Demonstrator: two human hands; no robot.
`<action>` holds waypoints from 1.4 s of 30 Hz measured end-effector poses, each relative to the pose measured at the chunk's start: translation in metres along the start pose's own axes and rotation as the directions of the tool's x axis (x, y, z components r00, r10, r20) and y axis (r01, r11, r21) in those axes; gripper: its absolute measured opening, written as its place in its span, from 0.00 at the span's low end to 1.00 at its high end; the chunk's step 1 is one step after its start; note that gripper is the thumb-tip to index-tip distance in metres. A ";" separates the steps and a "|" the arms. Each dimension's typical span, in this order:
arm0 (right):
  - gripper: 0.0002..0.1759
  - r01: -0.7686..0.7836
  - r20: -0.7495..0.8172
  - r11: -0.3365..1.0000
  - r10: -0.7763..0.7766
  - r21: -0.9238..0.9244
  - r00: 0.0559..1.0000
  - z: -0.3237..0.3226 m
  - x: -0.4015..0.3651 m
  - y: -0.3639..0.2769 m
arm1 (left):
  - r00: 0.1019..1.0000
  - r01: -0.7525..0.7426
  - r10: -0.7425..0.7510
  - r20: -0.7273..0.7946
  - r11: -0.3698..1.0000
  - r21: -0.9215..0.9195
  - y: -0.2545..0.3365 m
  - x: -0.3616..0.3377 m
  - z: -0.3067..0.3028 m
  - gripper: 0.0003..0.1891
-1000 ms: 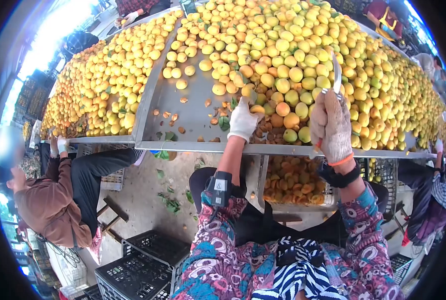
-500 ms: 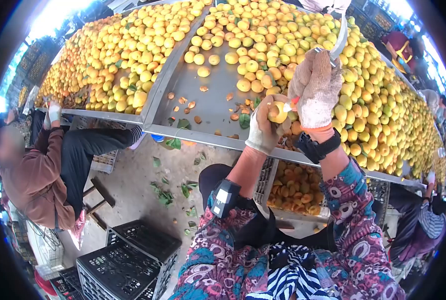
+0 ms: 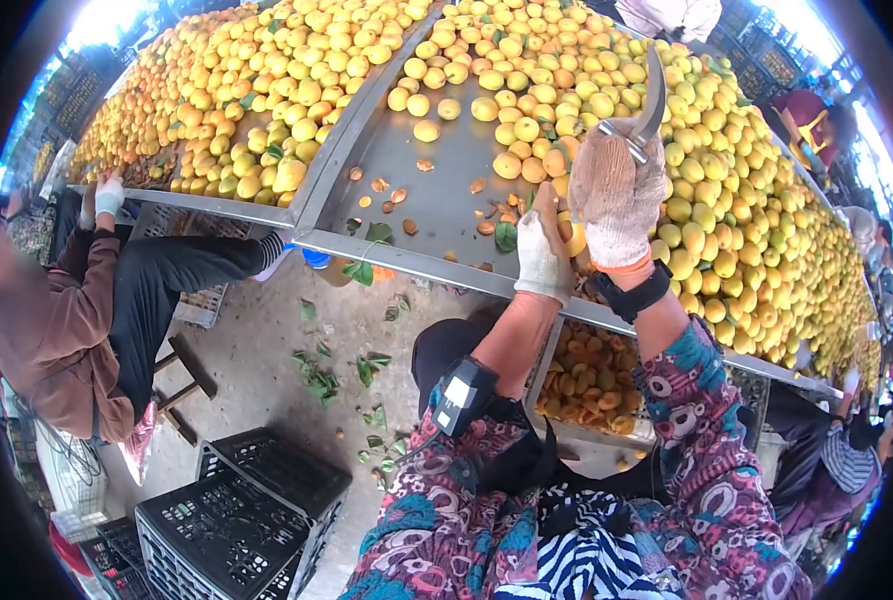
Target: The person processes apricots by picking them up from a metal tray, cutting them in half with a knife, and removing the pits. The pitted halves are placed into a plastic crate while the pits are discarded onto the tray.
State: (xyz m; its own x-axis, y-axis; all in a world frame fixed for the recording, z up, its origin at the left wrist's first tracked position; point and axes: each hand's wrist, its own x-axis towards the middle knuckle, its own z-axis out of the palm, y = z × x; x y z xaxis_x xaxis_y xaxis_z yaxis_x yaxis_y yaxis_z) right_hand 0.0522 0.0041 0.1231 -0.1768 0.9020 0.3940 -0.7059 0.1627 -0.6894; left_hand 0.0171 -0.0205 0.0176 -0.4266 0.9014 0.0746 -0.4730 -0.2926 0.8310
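From the head camera, both hands are gloved and raised together over the near edge of the metal table (image 3: pixel 446 165). The left hand (image 3: pixel 542 250) is curled about an apricot (image 3: pixel 572 233), fingers wrapped over it so that only a yellow slice of the fruit shows, and it presses against the heel of the right hand (image 3: pixel 616 195). The right hand is closed in a full fist round the handle of a curved knife (image 3: pixel 651 92), whose blade rises above the knuckles and bends away from the person. Whether the edge touches the fruit cannot be told.

Beyond and to the right of the hands lies the heaped pile of apricots (image 3: pixel 736 210). Just left of the left hand are green leaves (image 3: pixel 506 237) and scattered brown stones (image 3: pixel 398 196) on bare metal. Below the wrists, under the table edge, stands a crate of halved fruit (image 3: pixel 591 375). Well off to the left a co-worker's hand (image 3: pixel 109 195) rests on the table edge, and black crates (image 3: pixel 236 510) stand on the floor.

The work looks like splitting the fruit. It would go best with the apricot seated deep in the left palm, fingertips kept clear of the blade's path, and the cut turned along the seam.
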 end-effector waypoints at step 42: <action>0.04 -0.186 0.005 0.982 0.187 -0.038 0.982 -0.017 0.018 0.009 | 0.863 -0.503 0.435 0.258 0.684 0.529 0.035 -0.003 -0.010 0.16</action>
State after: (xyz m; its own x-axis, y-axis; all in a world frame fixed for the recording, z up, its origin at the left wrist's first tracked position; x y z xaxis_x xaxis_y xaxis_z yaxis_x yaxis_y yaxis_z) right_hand 0.0545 0.0284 0.1142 -0.3086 0.9146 0.2613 -0.6340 0.0070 -0.7733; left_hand -0.0059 -0.0362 0.0411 -0.3752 0.7323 0.5683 0.2989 -0.4847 0.8220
